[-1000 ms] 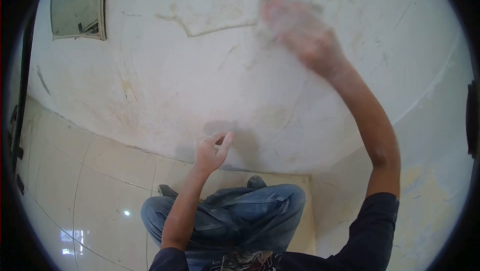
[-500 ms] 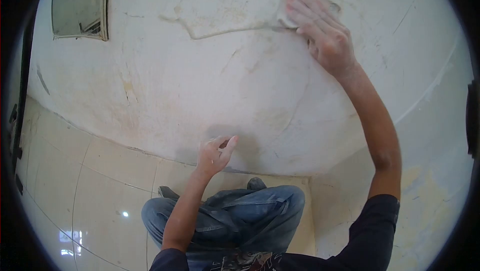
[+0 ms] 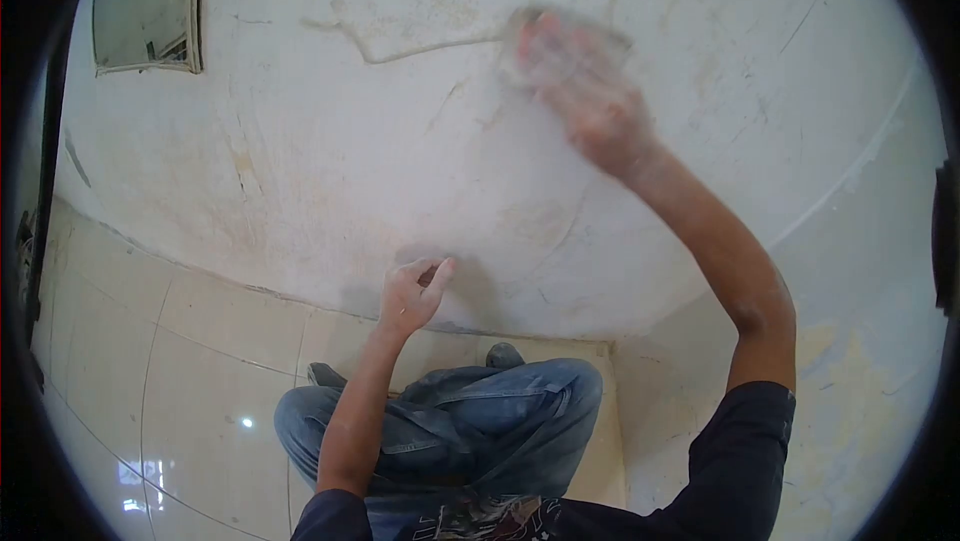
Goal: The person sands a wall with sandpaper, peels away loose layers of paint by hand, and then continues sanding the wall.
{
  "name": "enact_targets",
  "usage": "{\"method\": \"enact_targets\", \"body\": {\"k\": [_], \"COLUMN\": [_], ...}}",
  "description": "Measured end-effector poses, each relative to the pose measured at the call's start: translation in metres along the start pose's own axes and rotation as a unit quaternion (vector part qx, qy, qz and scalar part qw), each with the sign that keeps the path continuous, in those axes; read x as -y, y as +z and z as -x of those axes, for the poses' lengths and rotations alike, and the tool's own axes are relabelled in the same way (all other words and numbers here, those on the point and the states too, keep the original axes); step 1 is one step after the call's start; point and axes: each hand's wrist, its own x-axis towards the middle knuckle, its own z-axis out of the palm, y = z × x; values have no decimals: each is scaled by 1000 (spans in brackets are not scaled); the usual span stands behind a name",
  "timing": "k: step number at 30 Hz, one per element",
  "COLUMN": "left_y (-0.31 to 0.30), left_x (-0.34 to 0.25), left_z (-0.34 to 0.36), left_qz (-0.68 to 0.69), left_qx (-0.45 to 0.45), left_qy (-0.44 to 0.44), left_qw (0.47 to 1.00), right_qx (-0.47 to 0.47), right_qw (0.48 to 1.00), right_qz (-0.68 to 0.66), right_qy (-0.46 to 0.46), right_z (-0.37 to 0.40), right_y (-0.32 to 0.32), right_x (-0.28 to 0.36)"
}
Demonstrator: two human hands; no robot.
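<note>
Handling the pad should be easy: it looks light, rather stiff, maybe a little slippery, best held across its back. The right hand, blurred, clasps it against the wall. The left hand curls lower; whether its tips meet, I cannot tell. Compared with before, the pad has moved leftward.
</note>
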Motion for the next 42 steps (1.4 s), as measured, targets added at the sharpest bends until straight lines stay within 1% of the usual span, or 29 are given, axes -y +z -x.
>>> {"method": "enact_targets", "body": {"k": [3, 6, 9, 12, 15, 18, 21, 23, 24, 27, 30, 33, 36, 39, 42], "left_y": [-1, -4, -7, -7, -3, -2, -6, -4, -4, -7, -4, -4, -4, -3, -6], "left_x": [4, -1, -12, -5, -6, 2, -10, -3, -1, 0, 4, 3, 2, 2, 1], "left_z": [-1, 1, 1, -5, -6, -2, -1, -4, -7, -9, -7, -6, -3, -5, -7], "left_qz": [-6, -30, -49, -33, -23, -71, -86, -56, -44, -48, -46, -89, -114, -108, -88], "left_qx": [4, 14, 4, -8, -8, 9, 12, 0, -5, 6, 4, 8, 8, 0, 3], "left_qy": [-10, -12, 0, 12, 6, 13, 13, 15, 17, 10, 12, 27, 32, 36, 11], "left_qw": [1000, 999, 999, 999, 1000, 997, 996, 998, 999, 999, 999, 996, 993, 994, 996], "right_qx": [64, 105, 94, 55, 23, 23, 46, 65, 72, 32, 7, -25, 13, 33, 24], "right_qw": [988, 977, 985, 992, 991, 992, 995, 996, 996, 999, 999, 999, 998, 999, 1000], "right_qz": [-116, -136, -74, -61, -83, -55, -51, -1, 25, -18, -22, -40, -24, 1, 9], "right_qy": [-85, -126, -125, -99, -98, -115, -78, -59, -46, -27, -29, -19, -49, -6, 16], "right_z": [21, 25, 21, 4, -32, -34, 2, 31, 32, 23, -8, -26, -1, 42, 43], "right_y": [10, 3, -16, -6, 3, 4, -20, -35, -37, -27, -12, 0, -13, -22, -24], "right_x": [31, 22, -3, -7, 2, 0, -16, -26, -27, -21, -11, -1, -14, -15, -13]}}
